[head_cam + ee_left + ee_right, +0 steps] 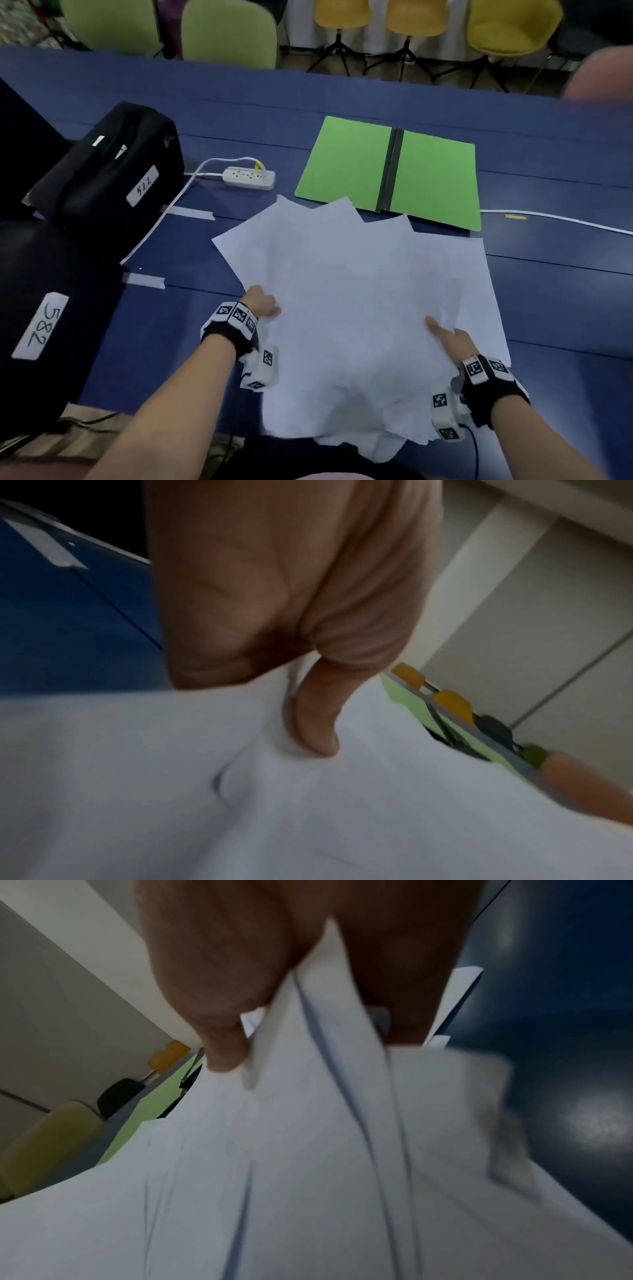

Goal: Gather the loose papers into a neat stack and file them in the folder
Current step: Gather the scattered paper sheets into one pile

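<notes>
Gripping the fanned papers (359, 291) from either side, both hands, left hand (262, 303) and right hand (448, 339), are mid-gathering; squaring and filing in the open folder (394, 168) beyond them remain.

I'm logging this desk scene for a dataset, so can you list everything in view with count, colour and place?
papers: several, white, fanned loosely, held at the near table edge
folder: one, green with a dark spine, open flat beyond the papers
table: one, blue
power strip: one, white, left of the folder
cables: two, white, one from the strip, one right of the folder
bags: two, black, white labels 522 and 582, at left
tape strips: two, pale, on the table by the bags
chairs: about five, green and yellow, behind the table
left hand: grips the papers' left edge
right hand: pinches the papers' right side
wristbands: two, black with white markers
</notes>
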